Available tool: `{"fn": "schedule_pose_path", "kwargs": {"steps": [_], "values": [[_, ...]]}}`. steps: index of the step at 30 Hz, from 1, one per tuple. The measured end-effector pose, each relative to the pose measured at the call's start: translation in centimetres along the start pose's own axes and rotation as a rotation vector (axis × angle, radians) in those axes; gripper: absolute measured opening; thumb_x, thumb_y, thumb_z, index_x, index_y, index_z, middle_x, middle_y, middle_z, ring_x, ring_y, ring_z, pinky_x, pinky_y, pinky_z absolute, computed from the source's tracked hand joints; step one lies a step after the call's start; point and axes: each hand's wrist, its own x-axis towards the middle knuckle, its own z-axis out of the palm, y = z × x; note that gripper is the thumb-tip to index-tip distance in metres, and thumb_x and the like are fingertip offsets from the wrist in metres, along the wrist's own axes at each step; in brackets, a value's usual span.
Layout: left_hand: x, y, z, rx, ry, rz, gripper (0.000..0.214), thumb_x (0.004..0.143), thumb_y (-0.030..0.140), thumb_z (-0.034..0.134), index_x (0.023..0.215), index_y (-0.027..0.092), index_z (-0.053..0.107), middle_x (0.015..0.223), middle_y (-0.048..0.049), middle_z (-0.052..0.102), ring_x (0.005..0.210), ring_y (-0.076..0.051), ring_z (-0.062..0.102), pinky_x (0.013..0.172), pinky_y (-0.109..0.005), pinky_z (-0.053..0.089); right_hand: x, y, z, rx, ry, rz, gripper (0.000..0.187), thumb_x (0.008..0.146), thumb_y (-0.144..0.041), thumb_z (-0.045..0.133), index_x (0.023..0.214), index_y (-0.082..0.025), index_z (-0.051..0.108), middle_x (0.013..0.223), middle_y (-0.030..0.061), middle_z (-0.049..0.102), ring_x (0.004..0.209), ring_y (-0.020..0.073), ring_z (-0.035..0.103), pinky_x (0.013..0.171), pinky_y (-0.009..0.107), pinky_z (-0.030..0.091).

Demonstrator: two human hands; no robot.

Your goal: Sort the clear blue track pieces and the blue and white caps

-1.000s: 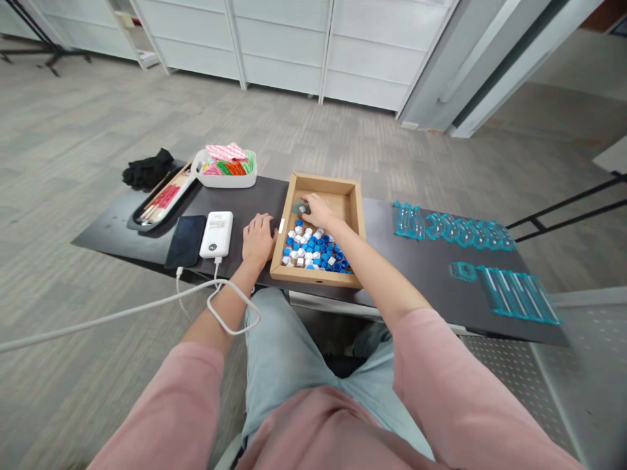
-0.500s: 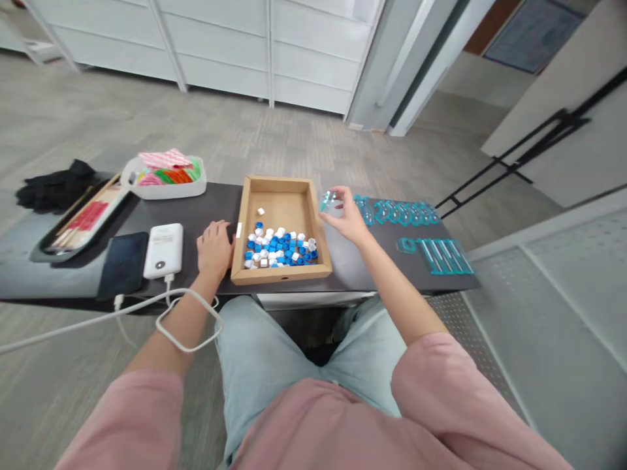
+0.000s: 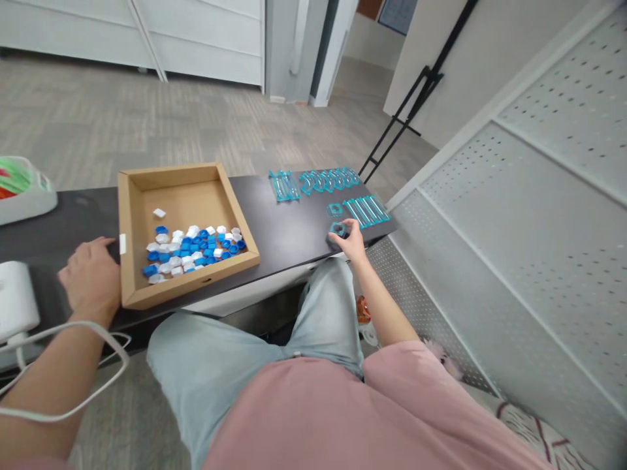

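Observation:
My right hand [image 3: 349, 241] pinches a clear teal-edged hexagonal piece [image 3: 337, 228] over the right part of the dark table. A similar small piece [image 3: 334, 209] lies just beyond it, beside a row of clear teal-edged bars [image 3: 367, 211]. My left hand [image 3: 93, 277] rests flat on the table, fingers spread, against the left side of a shallow cardboard box [image 3: 128, 248]. Blue and white hexagonal pieces [image 3: 193, 249] are heaped in the near part of that box. One white piece [image 3: 159, 213] lies apart from them.
Farther back stand more clear teal-edged pieces [image 3: 284, 186] and a wavy row [image 3: 329, 180]. At left are a white power bank [image 3: 17, 300] with a looping cable [image 3: 110, 336] over my forearm, and a white tub [image 3: 27, 196]. A perforated panel [image 3: 455, 274] borders the table's right.
My right hand has carried the clear teal-edged piece from beside the box to the right, near the small piece and bars. My view has turned right; my left hand stays by the box.

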Motion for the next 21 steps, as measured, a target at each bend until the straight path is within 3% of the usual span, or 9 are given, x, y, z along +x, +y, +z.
{"fn": "schedule_pose_path", "kwargs": {"steps": [3, 7, 10, 15, 21], "values": [[0.3, -0.5, 0.5, 0.032, 0.025, -0.006, 0.067, 0.111, 0.036, 0.024, 0.157, 0.014, 0.067, 0.156, -0.0248, 0.069, 0.148, -0.042, 0.065, 0.120, -0.065, 0.056, -0.6, 0.7, -0.8, -0.190, -0.045, 0.011, 0.057, 0.086, -0.053, 0.088, 0.130, -0.025, 0.064, 0.134, 0.0160, 0.081, 0.126, 0.0360, 0.077, 0.119, 0.057, 0.057], [0.4, -0.5, 0.7, 0.000, 0.013, -0.033, 0.067, 0.110, 0.037, 0.025, 0.160, 0.017, 0.065, 0.162, -0.0237, 0.067, 0.153, -0.041, 0.062, 0.125, -0.064, 0.052, 0.0, 0.5, -1.9, -0.376, -0.091, -0.129, 0.049, 0.095, -0.043, 0.083, 0.139, -0.023, 0.075, 0.153, 0.0201, 0.072, 0.146, 0.0411, 0.066, 0.124, 0.062, 0.052], [0.2, -0.2, 0.3, 0.008, -0.002, -0.056, 0.069, 0.109, 0.038, 0.026, 0.162, 0.016, 0.064, 0.164, -0.0246, 0.066, 0.156, -0.041, 0.061, 0.128, -0.061, 0.050, 0.8, 0.3, -2.8, -0.457, -0.139, -0.189, 0.049, 0.098, -0.035, 0.078, 0.146, -0.023, 0.078, 0.157, 0.0200, 0.068, 0.148, 0.0424, 0.063, 0.124, 0.063, 0.051], [0.0, -0.1, 0.0, 0.049, -0.013, -0.036, 0.071, 0.109, 0.037, 0.027, 0.167, 0.017, 0.062, 0.162, -0.0264, 0.067, 0.155, -0.041, 0.063, 0.124, -0.061, 0.054, 1.2, 0.1, -3.3, -0.489, -0.170, -0.217, 0.057, 0.101, -0.035, 0.073, 0.156, -0.019, 0.072, 0.163, 0.0222, 0.064, 0.150, 0.0432, 0.060, 0.125, 0.063, 0.051], [0.3, 0.0, -0.3, -0.001, -0.048, -0.065, 0.073, 0.109, 0.043, 0.027, 0.166, 0.015, 0.063, 0.166, -0.0278, 0.065, 0.159, -0.043, 0.060, 0.129, -0.063, 0.050, 2.4, -1.3, -0.9, -0.545, -0.168, -0.200, 0.072, 0.107, -0.037, 0.069, 0.174, -0.015, 0.054, 0.187, 0.0240, 0.043, 0.172, 0.0422, 0.041, 0.139, 0.065, 0.039]]}}
